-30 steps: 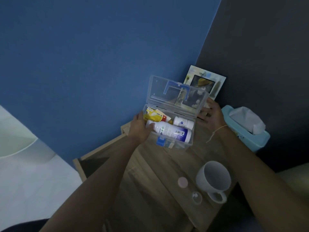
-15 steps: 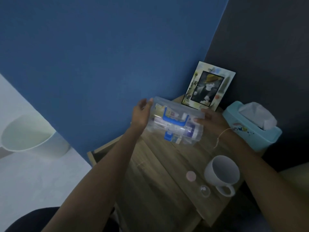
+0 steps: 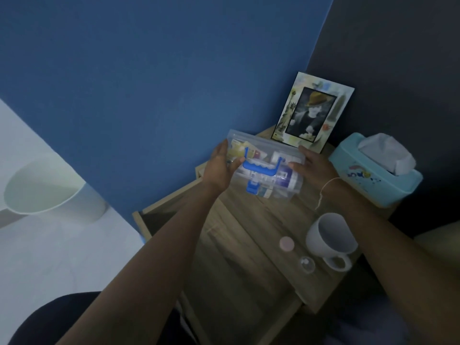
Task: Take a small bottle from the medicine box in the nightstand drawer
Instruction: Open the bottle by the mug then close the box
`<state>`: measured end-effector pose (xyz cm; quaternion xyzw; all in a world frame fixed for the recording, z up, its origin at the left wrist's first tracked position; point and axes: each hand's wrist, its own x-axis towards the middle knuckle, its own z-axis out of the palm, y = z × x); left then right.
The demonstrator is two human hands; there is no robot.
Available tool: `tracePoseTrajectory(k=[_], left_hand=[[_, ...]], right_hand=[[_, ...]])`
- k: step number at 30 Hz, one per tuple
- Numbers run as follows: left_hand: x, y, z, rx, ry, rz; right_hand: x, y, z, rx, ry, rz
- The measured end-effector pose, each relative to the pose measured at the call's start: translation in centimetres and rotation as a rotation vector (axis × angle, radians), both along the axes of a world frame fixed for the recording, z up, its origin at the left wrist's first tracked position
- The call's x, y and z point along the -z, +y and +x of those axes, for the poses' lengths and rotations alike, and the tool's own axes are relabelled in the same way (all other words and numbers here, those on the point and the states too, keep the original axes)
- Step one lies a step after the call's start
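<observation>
Both hands are clamped on the ends of the clear medicine box (image 3: 267,168), a bit right of center frame: left hand (image 3: 220,165) wraps the left end, thumb up on the lid by the blue handle (image 3: 258,168), and right hand (image 3: 315,168) presses flat against the right end. The lid's closed. Through the plastic you can make out a white bottle with a purple label (image 3: 286,179) lying on its side, plus some yellow packets. The box sits at the back of the wooden nightstand (image 3: 236,245). Lower right on the nightstand top: a white mug (image 3: 328,237), a small pink cap (image 3: 286,243) and a little clear dome thing (image 3: 306,264). A photo frame (image 3: 312,115) and a teal tissue box (image 3: 373,170) are up behind.
</observation>
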<state>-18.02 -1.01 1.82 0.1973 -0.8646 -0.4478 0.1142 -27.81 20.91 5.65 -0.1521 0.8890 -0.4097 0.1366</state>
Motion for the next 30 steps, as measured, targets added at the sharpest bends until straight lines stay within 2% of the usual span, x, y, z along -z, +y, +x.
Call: tracePoseTrajectory(k=[2, 5, 8, 10, 13, 18, 21, 30], left_hand=[[0.0, 0.4, 0.1, 0.047, -0.094, -0.183], [1.1, 1.5, 1.7, 0.195, -0.047, -0.692], [2.8, 1.2, 3.6, 0.380, 0.096, -0.979], [3.7, 0.8, 4.1, 0.378, 0.129, -1.089], [4.1, 1.6, 3.7, 0.302, 0.118, -1.151], [4.6, 2.8, 3.0, 0.161, 0.160, -1.207], [4.5, 2.2, 2.9, 0.173, 0.228, -1.209], [3.2, 1.3, 2.2, 0.220, 0.352, -1.013]], right_hand=[[0.0, -0.5, 0.7, -0.069, 0.192, 0.208], [0.7, -1.2, 2.2, -0.240, 0.424, 0.448], [1.6, -0.8, 3.4, -0.348, 0.438, 0.587], [2.3, -0.5, 4.0, -0.368, 0.424, 0.632], [2.3, -0.9, 4.2, -0.354, 0.438, 0.675], [2.4, -1.3, 4.3, -0.292, 0.462, 0.620], [2.6, -1.3, 4.3, -0.286, 0.475, 0.605], [3.2, -0.8, 4.0, -0.283, 0.466, 0.477]])
